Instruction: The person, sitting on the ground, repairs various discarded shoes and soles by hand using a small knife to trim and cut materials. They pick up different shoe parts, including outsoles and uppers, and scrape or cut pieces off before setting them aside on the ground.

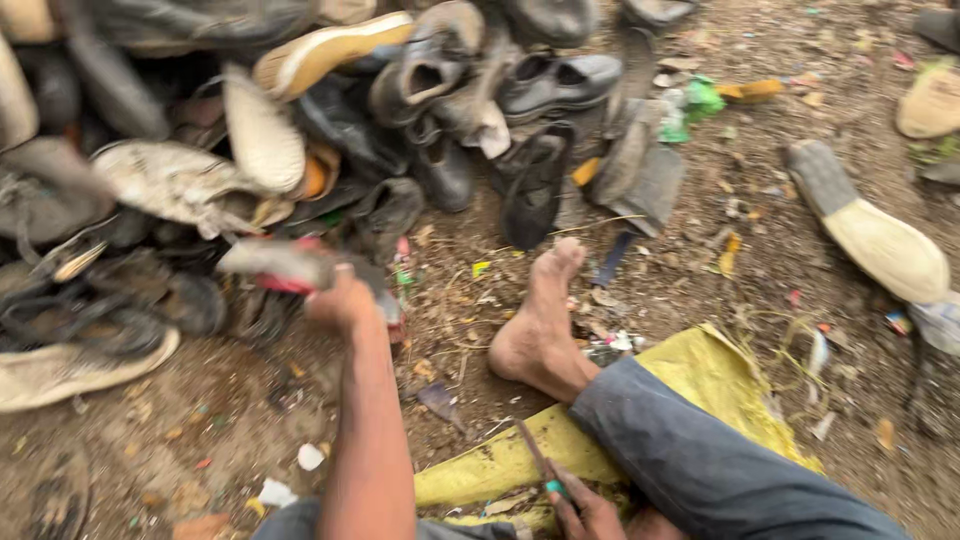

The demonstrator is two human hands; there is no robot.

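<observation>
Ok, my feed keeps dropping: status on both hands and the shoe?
Left hand shut on blurred shoe, beside the shoe pile. Right hand grips a thin tool. Bare foot on dirt nearby.

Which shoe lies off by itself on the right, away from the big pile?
The pale-soled shoe, sole up on the dirt to the right of the bare foot; the others are heaped together top left.

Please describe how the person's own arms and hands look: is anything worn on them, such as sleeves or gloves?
Both hands are bare, with no gloves. The left hand and its forearm show no sleeve, watch or band along the whole visible length. The right hand is only partly in view at the bottom edge; no ring or sleeve shows there. Motion blur hides finer detail on the left hand.
</observation>
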